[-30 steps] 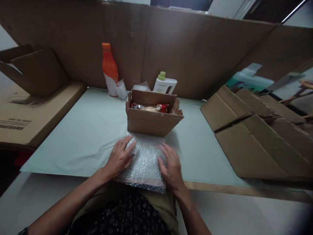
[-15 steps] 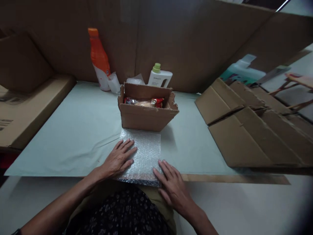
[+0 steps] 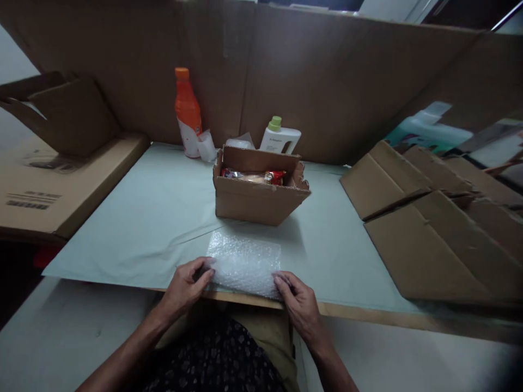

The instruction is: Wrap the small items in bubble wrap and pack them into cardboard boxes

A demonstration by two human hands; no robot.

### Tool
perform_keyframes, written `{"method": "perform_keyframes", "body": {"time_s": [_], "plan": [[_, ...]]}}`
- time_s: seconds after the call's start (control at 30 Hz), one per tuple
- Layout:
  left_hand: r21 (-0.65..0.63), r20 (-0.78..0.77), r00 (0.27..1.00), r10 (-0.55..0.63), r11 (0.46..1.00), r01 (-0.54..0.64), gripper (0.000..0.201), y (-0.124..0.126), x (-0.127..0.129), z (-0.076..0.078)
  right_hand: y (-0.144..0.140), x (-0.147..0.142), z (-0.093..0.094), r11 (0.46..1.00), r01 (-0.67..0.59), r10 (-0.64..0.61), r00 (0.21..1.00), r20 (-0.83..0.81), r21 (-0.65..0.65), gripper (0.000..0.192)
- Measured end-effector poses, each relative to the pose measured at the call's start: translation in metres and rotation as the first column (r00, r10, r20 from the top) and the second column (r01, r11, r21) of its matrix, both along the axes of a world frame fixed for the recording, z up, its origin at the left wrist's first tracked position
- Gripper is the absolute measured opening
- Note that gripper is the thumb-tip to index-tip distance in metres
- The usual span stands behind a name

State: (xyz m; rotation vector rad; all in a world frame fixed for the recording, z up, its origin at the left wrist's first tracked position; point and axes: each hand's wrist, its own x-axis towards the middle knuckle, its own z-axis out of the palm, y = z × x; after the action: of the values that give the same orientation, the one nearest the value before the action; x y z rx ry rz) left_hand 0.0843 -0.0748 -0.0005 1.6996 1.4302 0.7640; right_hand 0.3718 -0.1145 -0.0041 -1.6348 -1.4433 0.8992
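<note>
A sheet of bubble wrap (image 3: 245,261) lies at the front edge of the table, its near part folded back over itself. My left hand (image 3: 190,280) pinches the left side of the wrap between thumb and fingers. At the opposite side my right hand (image 3: 298,299) grips the wrap's right edge in the same way. Just beyond the wrap stands an open cardboard box (image 3: 249,202). Inside it shows a clear packet with red ends (image 3: 255,177); the rest of the box's contents is hidden by its front wall.
An orange-and-white bottle (image 3: 188,117), a white cup (image 3: 207,147) and a white jug with a green cap (image 3: 280,139) stand along the cardboard back wall (image 3: 318,81). Flat cardboard boxes (image 3: 425,250) lie right, near a teal bottle (image 3: 433,130). A large carton (image 3: 81,196) is left.
Both hands went from lying flat on and beside the bubble wrap to gripping its sides. The wrap's near edge has been folded away from me. The view has shifted slightly left.
</note>
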Motion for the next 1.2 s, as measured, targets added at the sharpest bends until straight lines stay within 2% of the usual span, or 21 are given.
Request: {"method": "perform_keyframes", "body": {"time_s": [0.1, 0.2, 0.33, 0.47, 0.53, 0.6, 0.7, 0.77, 0.83, 0.87, 0.93, 1.03, 1.13, 1.2], "plan": [[0.0, -0.067, 0.998, -0.023, 1.0, 0.023, 0.026, 0.018, 0.01, 0.002, 0.008, 0.0, 0.0, 0.999, 0.014, -0.014, 1.0, 0.013, -0.052, 0.041], [-0.009, -0.15, 0.987, -0.049, 0.999, 0.048, 0.025, 0.034, 0.01, 0.004, 0.012, 0.0, 0.001, 0.996, 0.01, -0.011, 1.0, -0.009, -0.085, 0.058], [0.003, -0.278, 0.961, 0.001, 1.0, 0.0, 0.023, 0.043, 0.011, -0.001, 0.015, -0.006, -0.004, 0.996, 0.087, -0.087, 0.996, -0.013, -0.034, 0.055], [-0.027, -0.473, 0.881, -0.01, 1.0, -0.003, 0.019, 0.046, 0.016, 0.0, 0.02, -0.013, -0.014, 0.981, 0.188, -0.192, 0.972, 0.138, 0.038, 0.053], [-0.058, -0.557, 0.83, -0.035, 0.998, 0.004, 0.017, 0.047, 0.017, 0.002, 0.021, -0.014, -0.018, 0.978, 0.205, -0.21, 0.952, 0.225, 0.045, 0.053], [-0.054, -0.603, 0.797, -0.031, 0.999, -0.002, 0.023, 0.047, 0.017, 0.003, 0.021, -0.012, -0.02, 0.976, 0.205, -0.216, 0.92, 0.326, 0.07, 0.052], [0.098, -0.587, 0.807, 0.062, 0.995, -0.006, 0.042, 0.042, 0.014, 0.001, 0.016, -0.01, -0.017, 0.956, 0.172, -0.269, 0.838, 0.475, 0.237, 0.047], [0.283, -0.515, 0.845, 0.142, 0.959, 0.012, 0.047, 0.038, 0.012, -0.001, 0.014, -0.014, -0.012, 0.92, 0.091, -0.301, 0.787, 0.539, 0.381, 0.041], [0.416, -0.454, 0.879, 0.143, 0.907, 0.067, 0.041, 0.035, 0.013, -0.002, 0.014, -0.023, -0.009, 0.9, -0.041, -0.25, 0.766, 0.592, 0.433, 0.036], [0.428, -0.461, 0.881, 0.109, 0.896, 0.113, 0.036, 0.035, 0.015, -0.003, 0.016, -0.028, -0.008, 0.904, -0.111, -0.191, 0.76, 0.622, 0.413, 0.034], [0.364, -0.531, 0.847, 0.018, 0.907, 0.209, 0.026, 0.036, 0.019, -0.006, 0.022, -0.037, -0.009, 0.919, -0.212, -0.07, 0.741, 0.668, 0.332, 0.031], [0.242, -0.594, 0.8, -0.086, 0.929, 0.279, 0.019, 0.04, 0.021, -0.012, 0.031, -0.035, -0.011, 0.93, -0.269, 0.036, 0.748, 0.663, 0.252, 0.026], [0.256, -0.447, 0.886, -0.124, 0.931, 0.259, 0.023, 0.045, 0.013, -0.013, 0.039, -0.012, -0.004, 0.919, -0.236, 0.029, 0.84, 0.542, 0.316, 0.022], [0.291, -0.289, 0.954, -0.081, 0.942, 0.169, 0.028, 0.053, 0.006, -0.009, 0.049, 0.008, 0.006, 0.931, -0.119, -0.049, 0.898, 0.438, 0.346, 0.023]]}}
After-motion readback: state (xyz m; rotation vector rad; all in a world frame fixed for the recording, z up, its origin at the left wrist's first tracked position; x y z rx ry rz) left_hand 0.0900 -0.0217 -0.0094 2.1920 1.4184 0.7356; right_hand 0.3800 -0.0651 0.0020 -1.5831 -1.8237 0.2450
